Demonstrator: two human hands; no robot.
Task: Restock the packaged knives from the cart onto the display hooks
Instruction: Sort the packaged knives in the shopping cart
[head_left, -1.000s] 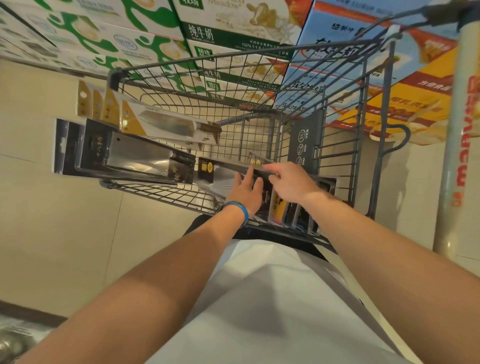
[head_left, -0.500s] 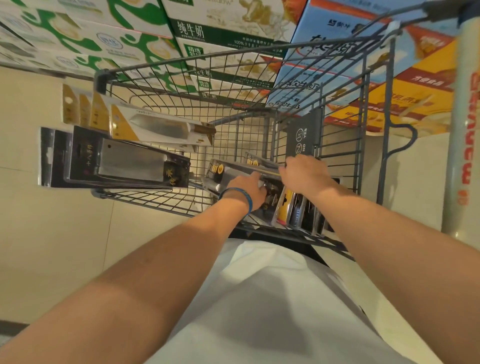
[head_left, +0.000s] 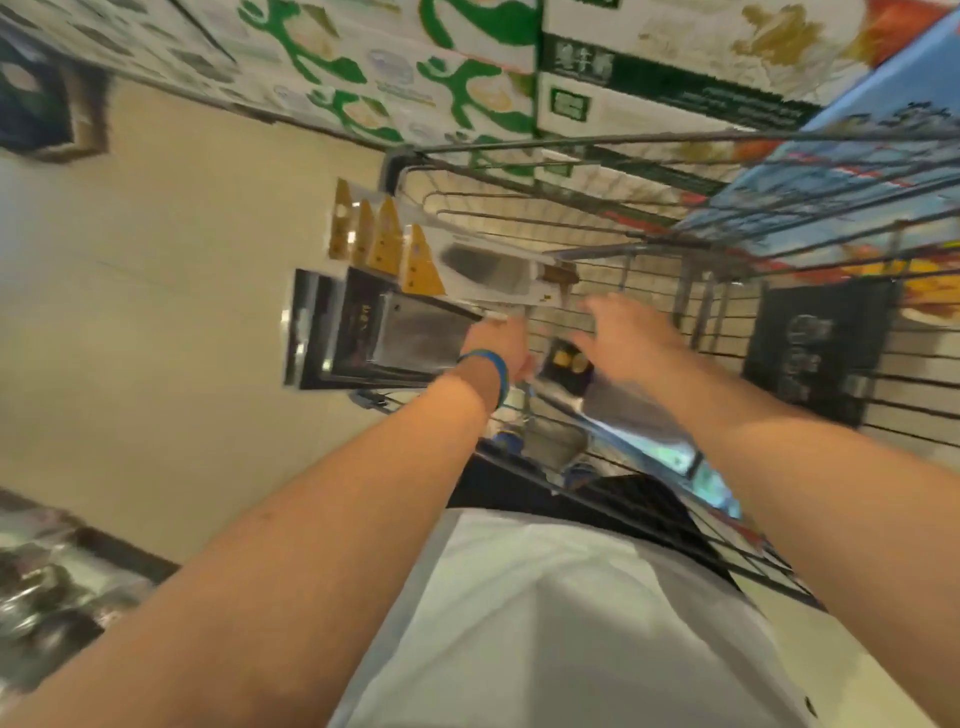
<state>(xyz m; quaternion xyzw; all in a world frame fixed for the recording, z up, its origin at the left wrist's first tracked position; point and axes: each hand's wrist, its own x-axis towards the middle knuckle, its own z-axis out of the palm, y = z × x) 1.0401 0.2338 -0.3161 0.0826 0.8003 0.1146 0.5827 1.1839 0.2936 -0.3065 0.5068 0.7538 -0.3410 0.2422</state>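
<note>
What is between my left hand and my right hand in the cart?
The black, gold-marked end of a packaged knife, seen in the head view.

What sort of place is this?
Most likely a supermarket or store aisle: a wire shopping cart, stacked milk cases beyond it, and packaged knives on hang-hole cards loaded in the cart.

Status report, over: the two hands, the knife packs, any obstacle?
Right hand open above the cart. Left hand at the black knife packs, grip blurred. One knife pack lies below right forearm. No obstacle seen.
</note>
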